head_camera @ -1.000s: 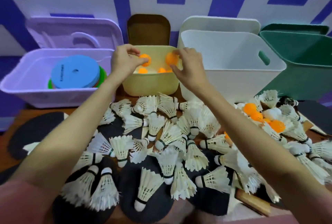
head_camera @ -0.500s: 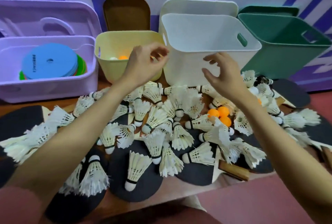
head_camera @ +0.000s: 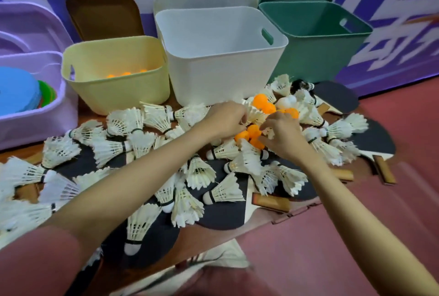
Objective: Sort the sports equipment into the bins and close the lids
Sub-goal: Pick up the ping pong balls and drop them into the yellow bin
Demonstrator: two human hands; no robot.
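A cluster of orange ping-pong balls lies among white shuttlecocks on black paddles. My left hand reaches down at the cluster's left, fingers curled and their tips hidden among feathers and balls. My right hand comes in from the right, thumb touching an orange ball, fingers bent over the pile. More orange balls sit just beyond the hands. The yellow bin holds several orange balls. The white bin and the green bin stand open.
A purple bin at the left holds blue and green discs. Lids lean on the wall behind each bin; the brown lid stands behind the yellow bin. Wooden paddle handles stick out near the table's front edge.
Both hands have dropped from in front of the bins to the orange balls on the table. The view has swung right and down.
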